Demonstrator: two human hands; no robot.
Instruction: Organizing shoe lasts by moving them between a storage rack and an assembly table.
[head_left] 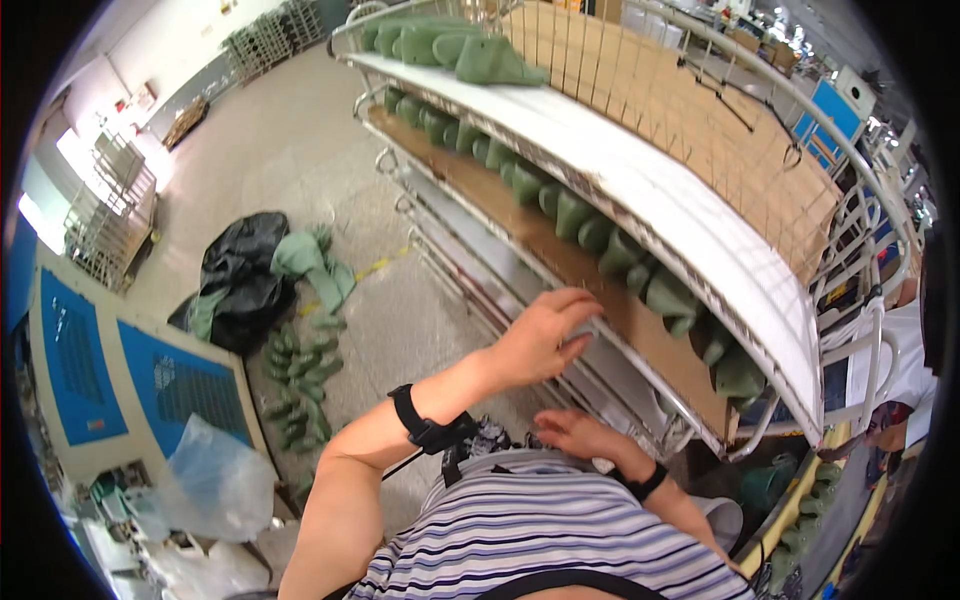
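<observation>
My left hand [548, 335] reaches over the front edge of the rack's second shelf [530, 225], its fingers loosely bent, thumb apart, and nothing visible in it. Whether its fingertips touch the shelf edge I cannot tell. Lower down, close to my waist, my right hand [580, 433] has its fingers apart and holds nothing. A long row of green shoe lasts [570, 212] stands along the back of that shelf. More green lasts [490, 60] sit at the far end of the white top shelf [680, 190].
Below are further rack tiers [470, 265]. On the floor to the left lie a black plastic bag [240, 260], pale green cloth [305, 262] and a pile of green lasts [295, 375]. A blue-and-cream machine [150, 370] stands nearer left. Another person's white sleeve [915, 375] shows at far right.
</observation>
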